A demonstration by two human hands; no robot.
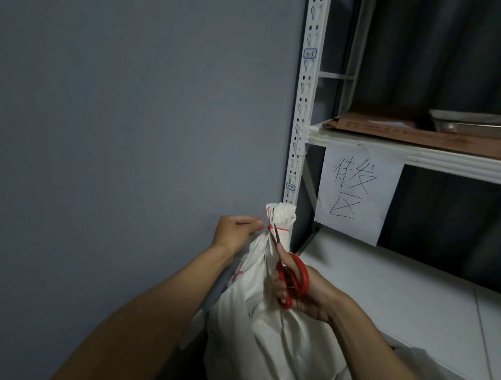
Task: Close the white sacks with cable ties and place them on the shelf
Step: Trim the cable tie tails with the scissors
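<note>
White sack point(265, 336) stands btwn both forearms, just beside the shelf's point(412, 300) lower board, neck cinched w/ a red cable tie point(280, 229). Left hand point(235, 232) pinches the tie's loose tail; right hand point(313, 297) grips red scissors point(294, 276), blades at the tie. Cloth looks soft, bulky, prob. hefty: best grabbed at the bunched neck, other arm under the base.

The light is dim, flat and cool, spreading evenly over the wall point(132, 96). Deep shadow fills the back of the shelf point(448, 164), whose upright point(303, 105) leans with wide-angle distortion. Detail looks soft, slightly grainy.
</note>
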